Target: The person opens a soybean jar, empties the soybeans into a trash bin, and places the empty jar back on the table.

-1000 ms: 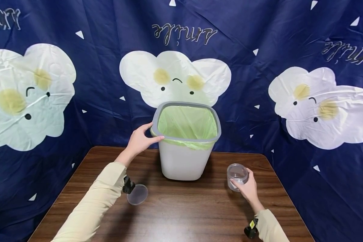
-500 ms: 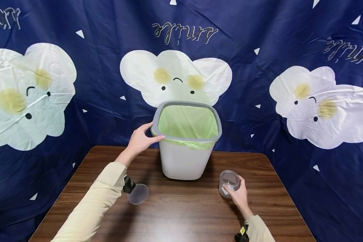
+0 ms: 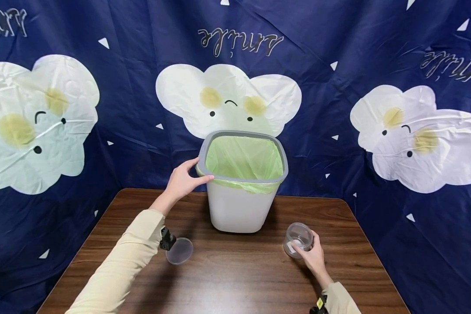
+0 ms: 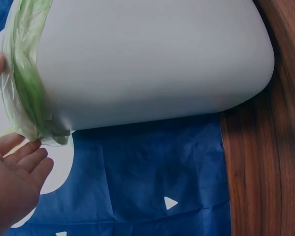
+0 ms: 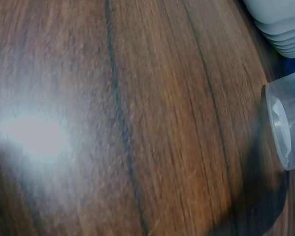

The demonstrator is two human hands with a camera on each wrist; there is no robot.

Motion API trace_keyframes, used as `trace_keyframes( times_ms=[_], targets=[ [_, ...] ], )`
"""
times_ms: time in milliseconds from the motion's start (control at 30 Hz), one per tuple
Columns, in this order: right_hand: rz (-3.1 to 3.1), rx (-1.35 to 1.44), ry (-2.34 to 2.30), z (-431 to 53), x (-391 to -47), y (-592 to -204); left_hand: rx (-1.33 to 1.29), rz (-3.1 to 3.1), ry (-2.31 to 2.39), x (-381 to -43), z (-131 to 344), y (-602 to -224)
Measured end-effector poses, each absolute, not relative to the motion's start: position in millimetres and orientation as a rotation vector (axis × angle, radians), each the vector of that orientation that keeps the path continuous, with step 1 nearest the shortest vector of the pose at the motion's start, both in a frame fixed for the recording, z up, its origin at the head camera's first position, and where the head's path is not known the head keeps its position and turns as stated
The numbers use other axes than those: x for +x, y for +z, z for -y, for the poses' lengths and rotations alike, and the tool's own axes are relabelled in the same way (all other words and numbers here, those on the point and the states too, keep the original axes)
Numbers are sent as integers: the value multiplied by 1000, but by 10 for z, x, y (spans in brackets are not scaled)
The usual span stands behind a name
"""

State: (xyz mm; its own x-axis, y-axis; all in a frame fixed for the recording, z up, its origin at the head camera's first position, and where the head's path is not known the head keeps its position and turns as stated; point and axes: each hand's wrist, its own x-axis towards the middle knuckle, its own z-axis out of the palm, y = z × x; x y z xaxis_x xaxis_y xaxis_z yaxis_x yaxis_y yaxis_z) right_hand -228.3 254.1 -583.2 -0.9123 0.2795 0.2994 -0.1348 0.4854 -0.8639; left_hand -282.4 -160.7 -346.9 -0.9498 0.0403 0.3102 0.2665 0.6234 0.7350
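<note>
A light grey trash can [image 3: 237, 207] with a darker grey rim and a green liner bag [image 3: 243, 159] stands at the back of the table. My left hand [image 3: 180, 181] holds its left corner by the rim, thumb at the front and fingers at the side. In the left wrist view, the fingers [image 4: 31, 160] touch the overhanging bag edge. My right hand [image 3: 312, 253] grips a clear round plastic jar [image 3: 298, 231], tilted low over the table at the right. The jar has no lid on. Something white shows at the jar's bottom [image 5: 281, 125] in the right wrist view.
A clear round lid [image 3: 179, 251] lies on the brown wooden table [image 3: 235, 274], beside my left wrist camera. A dark blue curtain [image 3: 133, 100] with cloud prints hangs behind the table and along both sides.
My right hand has brought the jar leftward and a little nearer to me, then barely back to the right. The left hand keeps its place on the trash can.
</note>
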Motion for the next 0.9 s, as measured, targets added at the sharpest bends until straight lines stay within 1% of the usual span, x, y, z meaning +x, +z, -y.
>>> trace_keyframes(
  times_ms=[400,533,900],
  targets=[
    [2352,-52,1498,-2643,-2237,-5704,-263,2585,-1228,-2821,1599,-3474],
    [2367,33,1466,-2682,-2250,-5581,-266,2582,-1227,-2824,1593,-3480],
    [2449,186,1175,-2840,-2389,-5113,-242,2694,-1112,-2804,1632,-3471]
  ],
)
